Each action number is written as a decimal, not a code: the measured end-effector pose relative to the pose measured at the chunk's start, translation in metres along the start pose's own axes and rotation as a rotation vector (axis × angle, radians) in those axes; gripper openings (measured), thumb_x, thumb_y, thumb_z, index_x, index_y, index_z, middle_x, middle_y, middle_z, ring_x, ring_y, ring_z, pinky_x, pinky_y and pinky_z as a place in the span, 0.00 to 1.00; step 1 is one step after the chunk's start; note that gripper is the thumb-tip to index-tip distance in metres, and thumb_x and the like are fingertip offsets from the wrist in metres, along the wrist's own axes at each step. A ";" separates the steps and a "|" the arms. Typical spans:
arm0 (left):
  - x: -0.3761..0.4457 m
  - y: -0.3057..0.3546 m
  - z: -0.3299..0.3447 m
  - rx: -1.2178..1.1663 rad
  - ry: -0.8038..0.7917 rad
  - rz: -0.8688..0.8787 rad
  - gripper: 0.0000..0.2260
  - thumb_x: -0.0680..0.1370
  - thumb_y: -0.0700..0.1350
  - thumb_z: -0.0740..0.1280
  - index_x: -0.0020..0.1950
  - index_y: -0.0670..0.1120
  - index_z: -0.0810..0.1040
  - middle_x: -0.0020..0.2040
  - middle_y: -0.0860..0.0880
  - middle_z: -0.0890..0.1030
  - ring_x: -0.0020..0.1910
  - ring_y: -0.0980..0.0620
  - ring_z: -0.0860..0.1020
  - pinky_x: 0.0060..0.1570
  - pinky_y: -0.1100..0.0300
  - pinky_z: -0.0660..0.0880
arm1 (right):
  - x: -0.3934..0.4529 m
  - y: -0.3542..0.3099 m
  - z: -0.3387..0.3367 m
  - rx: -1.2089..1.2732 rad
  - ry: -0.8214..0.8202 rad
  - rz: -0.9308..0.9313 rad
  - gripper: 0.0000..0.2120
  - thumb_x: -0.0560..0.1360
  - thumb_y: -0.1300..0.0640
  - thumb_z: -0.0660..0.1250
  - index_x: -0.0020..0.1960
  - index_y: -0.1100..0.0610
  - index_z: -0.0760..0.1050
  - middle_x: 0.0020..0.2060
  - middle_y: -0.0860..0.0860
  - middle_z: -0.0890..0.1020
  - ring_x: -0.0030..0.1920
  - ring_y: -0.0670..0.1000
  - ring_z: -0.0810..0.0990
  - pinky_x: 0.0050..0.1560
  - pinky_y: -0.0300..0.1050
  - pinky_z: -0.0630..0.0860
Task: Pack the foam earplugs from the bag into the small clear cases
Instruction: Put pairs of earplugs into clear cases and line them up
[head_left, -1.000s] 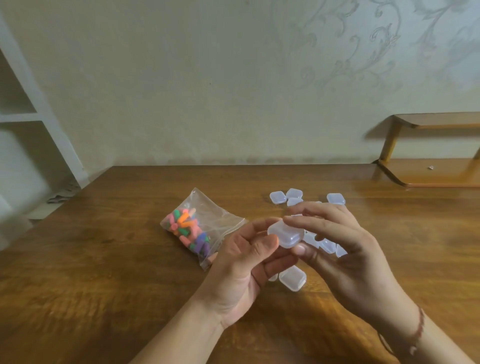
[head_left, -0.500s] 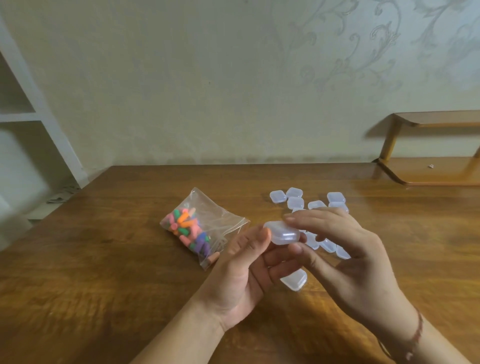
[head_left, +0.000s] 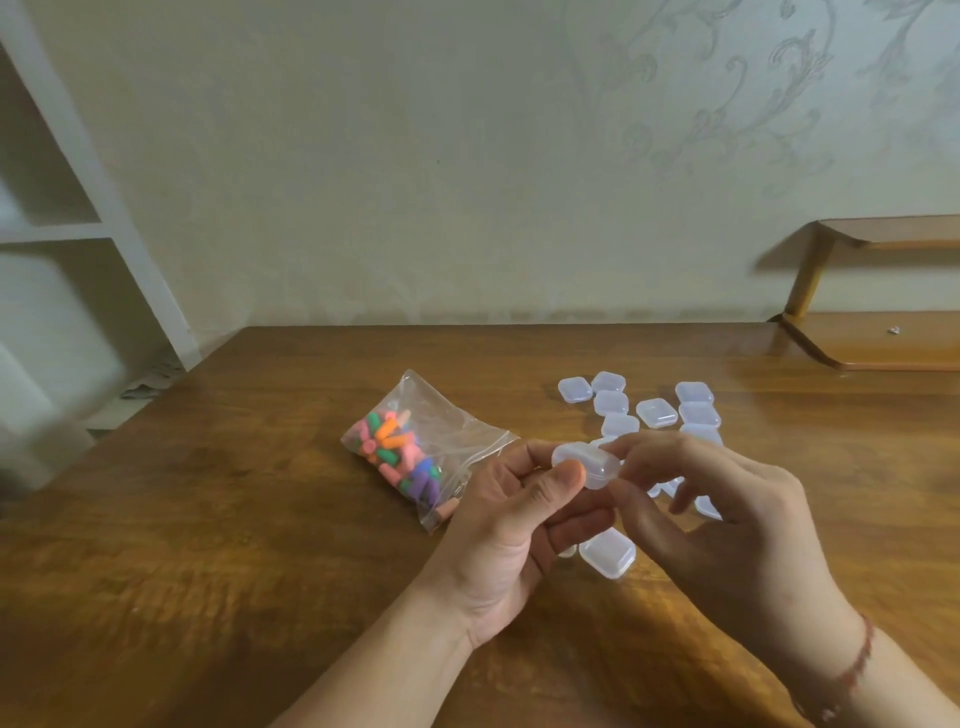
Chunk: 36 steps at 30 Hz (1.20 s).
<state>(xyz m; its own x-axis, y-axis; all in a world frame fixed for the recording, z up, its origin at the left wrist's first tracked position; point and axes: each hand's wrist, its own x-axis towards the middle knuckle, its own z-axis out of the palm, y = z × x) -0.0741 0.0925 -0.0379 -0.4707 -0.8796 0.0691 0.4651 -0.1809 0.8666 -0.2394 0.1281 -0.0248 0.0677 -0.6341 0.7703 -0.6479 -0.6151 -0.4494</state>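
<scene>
Head view: left hand (head_left: 511, 525) and right hand (head_left: 727, 512) pinch a light, stiff, slick clear case (head_left: 587, 464) by its edges, probably best pried at the rim.

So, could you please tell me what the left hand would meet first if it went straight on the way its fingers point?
Probably the right hand, just past the case both hold; depth is uncertain.
</scene>
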 end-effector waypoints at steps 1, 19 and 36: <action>0.000 0.000 0.000 0.006 0.012 0.000 0.22 0.63 0.52 0.82 0.51 0.43 0.84 0.53 0.38 0.84 0.50 0.44 0.84 0.49 0.57 0.81 | 0.000 0.001 0.000 -0.016 -0.010 0.008 0.03 0.70 0.52 0.70 0.40 0.51 0.78 0.44 0.40 0.83 0.39 0.42 0.82 0.32 0.38 0.75; -0.006 0.001 -0.007 0.065 -0.274 -0.130 0.19 0.73 0.49 0.75 0.59 0.40 0.81 0.49 0.43 0.83 0.42 0.50 0.82 0.45 0.59 0.80 | 0.008 -0.004 0.012 0.259 0.120 0.329 0.05 0.72 0.59 0.73 0.42 0.49 0.80 0.37 0.43 0.83 0.35 0.48 0.83 0.28 0.50 0.78; -0.001 0.029 -0.025 0.035 -0.090 -0.234 0.16 0.80 0.45 0.66 0.64 0.39 0.77 0.51 0.38 0.81 0.44 0.45 0.83 0.44 0.55 0.82 | -0.005 0.012 0.027 0.254 -0.082 0.409 0.14 0.78 0.61 0.65 0.58 0.46 0.78 0.49 0.38 0.83 0.53 0.42 0.80 0.45 0.39 0.78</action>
<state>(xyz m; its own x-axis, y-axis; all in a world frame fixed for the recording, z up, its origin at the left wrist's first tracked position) -0.0415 0.0769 -0.0254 -0.6282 -0.7726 -0.0926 0.3106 -0.3581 0.8805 -0.2266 0.1111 -0.0464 -0.0878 -0.8762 0.4739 -0.4287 -0.3962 -0.8119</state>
